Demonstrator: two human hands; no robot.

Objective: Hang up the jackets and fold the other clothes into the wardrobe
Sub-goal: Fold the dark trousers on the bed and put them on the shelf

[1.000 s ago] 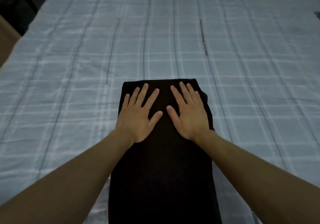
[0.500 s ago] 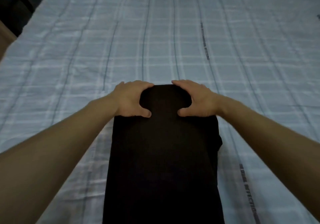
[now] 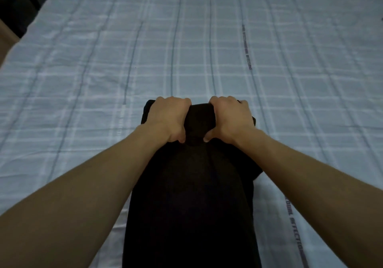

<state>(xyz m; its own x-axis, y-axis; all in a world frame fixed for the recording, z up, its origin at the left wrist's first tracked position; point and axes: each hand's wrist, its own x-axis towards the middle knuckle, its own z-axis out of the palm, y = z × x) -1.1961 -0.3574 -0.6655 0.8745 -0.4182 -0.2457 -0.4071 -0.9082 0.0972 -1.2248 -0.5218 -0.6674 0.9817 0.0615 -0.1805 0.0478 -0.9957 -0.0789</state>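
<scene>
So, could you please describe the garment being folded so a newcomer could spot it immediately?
Start from the pale checked bedsheet filling the view. At its near middle lies a long black folded garment, its far end gripped by the left hand and right hand. It is the only dark item on the sheet.

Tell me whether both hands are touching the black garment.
Touching. The head view shows the left hand and right hand curled over the far edge of the black garment on the bed, fabric bunched between them.

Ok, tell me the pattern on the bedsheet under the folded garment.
Pale blue-grey cotton bedsheet: white and dark grid check, head view.
</scene>
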